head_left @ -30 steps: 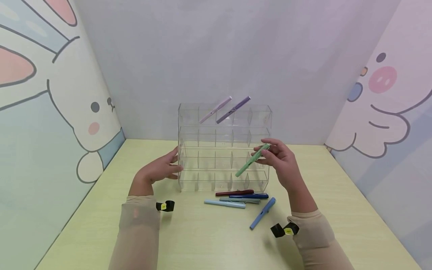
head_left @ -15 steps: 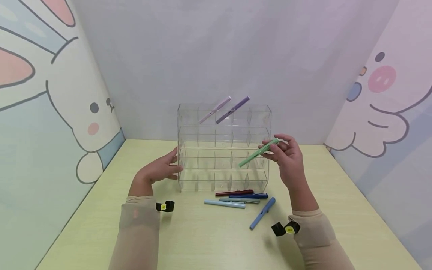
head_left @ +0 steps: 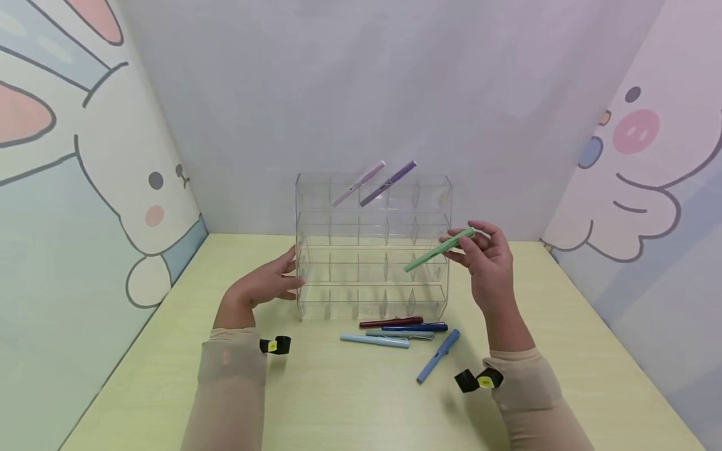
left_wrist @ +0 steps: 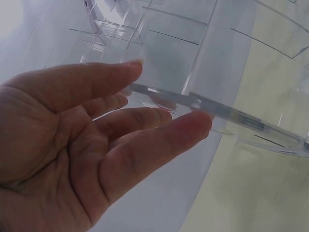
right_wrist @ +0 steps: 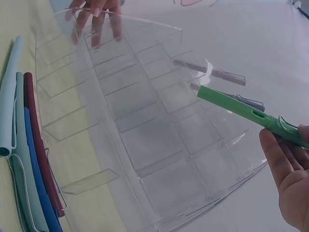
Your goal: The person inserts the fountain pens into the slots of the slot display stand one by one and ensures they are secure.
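A clear multi-tier pen rack [head_left: 372, 274] stands on the table, divided into small compartments. My right hand [head_left: 492, 266] pinches a light green capped pen [head_left: 437, 250] near its clip end, in front of the rack's right side. The pen slants down to the left; its free end appears over the clear tiers. My left hand [head_left: 267, 282] touches the rack's left side panel with fairly straight fingers, the thumb at the front edge. In the left wrist view, these fingers [left_wrist: 159, 140] lie along the panel edge. A pale pink pen [head_left: 359, 183] and a purple pen [head_left: 389, 183] lean in the top tier.
Before the rack lie a dark red pen [head_left: 391, 322], a dark blue pen [head_left: 423, 327], a grey-green pen [head_left: 397, 335] and a light blue pen [head_left: 372, 340], close together. A medium blue pen [head_left: 438, 357] lies slanted nearer the right arm. Walls with cartoon animals surround the table [head_left: 338, 401].
My right hand has moved to the right and slightly up with the green pen, which now lies at a flatter slant. The left hand and rack stay put.
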Action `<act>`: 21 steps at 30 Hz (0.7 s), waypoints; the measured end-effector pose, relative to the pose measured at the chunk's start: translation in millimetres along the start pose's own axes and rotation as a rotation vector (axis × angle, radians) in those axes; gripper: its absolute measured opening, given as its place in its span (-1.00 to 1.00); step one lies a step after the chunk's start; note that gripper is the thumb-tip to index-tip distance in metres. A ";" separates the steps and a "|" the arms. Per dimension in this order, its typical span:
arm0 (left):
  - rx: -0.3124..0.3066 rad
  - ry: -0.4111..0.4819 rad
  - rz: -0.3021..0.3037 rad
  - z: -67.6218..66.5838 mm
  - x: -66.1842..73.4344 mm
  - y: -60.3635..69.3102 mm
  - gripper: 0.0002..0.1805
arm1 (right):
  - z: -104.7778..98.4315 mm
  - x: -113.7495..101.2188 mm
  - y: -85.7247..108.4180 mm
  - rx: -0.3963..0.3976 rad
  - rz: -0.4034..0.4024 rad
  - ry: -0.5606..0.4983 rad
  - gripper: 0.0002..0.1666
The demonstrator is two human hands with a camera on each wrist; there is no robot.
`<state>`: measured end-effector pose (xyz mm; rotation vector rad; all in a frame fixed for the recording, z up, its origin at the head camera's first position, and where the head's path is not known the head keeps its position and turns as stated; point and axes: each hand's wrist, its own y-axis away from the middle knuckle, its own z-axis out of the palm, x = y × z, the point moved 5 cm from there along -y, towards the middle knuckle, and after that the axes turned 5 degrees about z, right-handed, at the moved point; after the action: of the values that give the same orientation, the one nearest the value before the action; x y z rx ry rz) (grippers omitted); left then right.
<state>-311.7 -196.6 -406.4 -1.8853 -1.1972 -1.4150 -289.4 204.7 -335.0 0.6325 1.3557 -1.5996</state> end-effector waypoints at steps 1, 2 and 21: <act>0.002 0.004 -0.002 0.0 -0.4 0.1 -0.02 | 0.2 0.0 0.0 0.001 -0.001 0.003 -0.53; 0.003 0.010 -0.001 -0.1 -0.9 -0.2 -0.02 | 0.5 -0.1 0.0 0.002 -0.001 -0.003 -0.52; -0.022 0.037 0.053 2.2 0.4 -2.7 -0.06 | -16.7 -16.2 -34.6 0.031 -0.018 -0.045 -0.54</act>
<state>-312.8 -193.4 -407.2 -1.8837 -1.1105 -1.4340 -315.3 224.7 -309.2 0.6009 1.3091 -1.6430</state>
